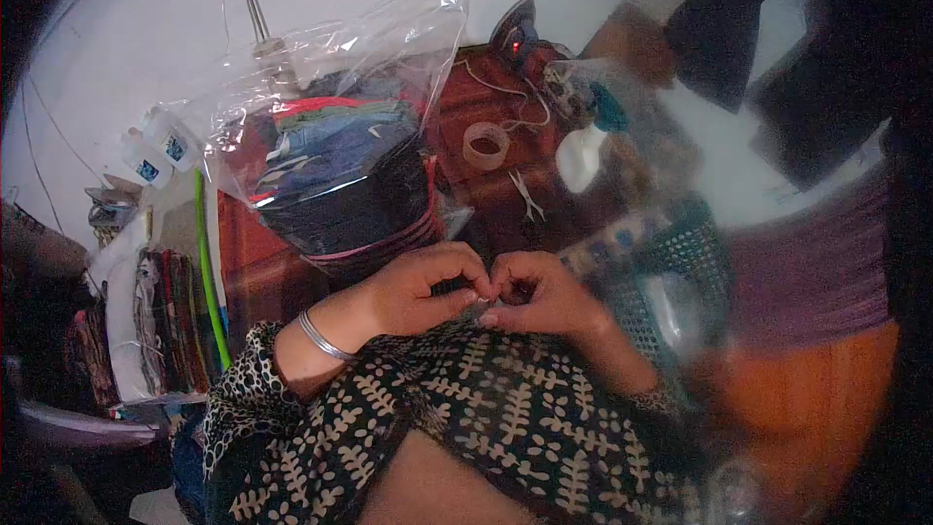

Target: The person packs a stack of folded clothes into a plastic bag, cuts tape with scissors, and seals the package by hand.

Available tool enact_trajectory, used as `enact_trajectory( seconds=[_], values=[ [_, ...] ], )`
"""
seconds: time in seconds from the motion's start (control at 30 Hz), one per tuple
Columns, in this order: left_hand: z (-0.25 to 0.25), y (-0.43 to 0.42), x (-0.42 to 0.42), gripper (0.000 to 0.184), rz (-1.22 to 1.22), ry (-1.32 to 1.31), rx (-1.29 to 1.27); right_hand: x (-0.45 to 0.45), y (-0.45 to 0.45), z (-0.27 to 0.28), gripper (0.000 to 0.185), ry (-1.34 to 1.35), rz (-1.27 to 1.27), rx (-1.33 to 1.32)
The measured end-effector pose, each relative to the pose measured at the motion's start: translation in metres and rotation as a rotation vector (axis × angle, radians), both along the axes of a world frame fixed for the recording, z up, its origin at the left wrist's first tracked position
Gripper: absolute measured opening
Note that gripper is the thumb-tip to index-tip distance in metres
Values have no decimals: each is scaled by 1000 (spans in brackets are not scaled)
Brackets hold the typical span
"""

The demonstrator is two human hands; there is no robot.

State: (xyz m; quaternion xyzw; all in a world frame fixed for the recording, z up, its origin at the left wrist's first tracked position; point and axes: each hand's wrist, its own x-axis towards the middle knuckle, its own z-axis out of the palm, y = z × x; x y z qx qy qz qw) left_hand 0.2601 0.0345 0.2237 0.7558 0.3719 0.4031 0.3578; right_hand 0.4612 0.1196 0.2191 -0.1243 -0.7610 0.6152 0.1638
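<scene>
My left hand (420,289), with silver bangles (324,336) at the wrist, pinches thumb and finger together at the middle of the view. Facing it, my right hand (547,293) pinches too, its fingertips touching those of the left. A tiny pale bit shows between them, too small to name. Just beyond my left hand, a clear plastic bag (342,196) holds a stack of folded clothes. White-handled scissors (528,197) lie past my right hand on the dark red surface (466,126), near a roll of tape (485,145).
A spray bottle (583,157) lies right of the scissors. An iron (514,36) stands at the back with its cord trailing forward. A teal basket (686,251) is at the right. White bottles (171,141) and upright folded fabrics (175,316) stand left. Another person's purple garment (812,277) is at far right.
</scene>
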Motion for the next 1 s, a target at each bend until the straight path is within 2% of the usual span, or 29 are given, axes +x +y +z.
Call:
enact_trajectory(
  seconds=[0.47, 0.6, 0.67, 0.73, 0.77, 0.83, 0.93, 1.0],
  values=[
    [-1, -1, -1, 9, 108, 3, 42, 1, 0, -3, 17, 19, -42, -5],
    [10, -4, -5, 9, 195, 196, 39, 1, 2, -1, 15, 48, -84, -14],
    [14, -5, -8, 9, 227, 281, 84, 3, 3, 11, 15, -62, -169, 252],
    [18, -7, -9, 8, 272, 314, 90, 4, 4, 13, 15, -46, -167, 258],
    [21, -8, -7, 8, 272, 313, 89, 5, 3, 15, 15, -28, -167, 265],
    [25, -9, -3, 11, 307, 123, -93, 4, 2, 17, 15, -17, -161, 283],
    [23, -7, 1, 14, 362, 56, -78, 3, 0, 14, 14, -17, -163, 315],
    [22, -6, 0, 15, 366, 114, -62, 2, -1, 13, 14, -31, -170, 327]
  ],
)
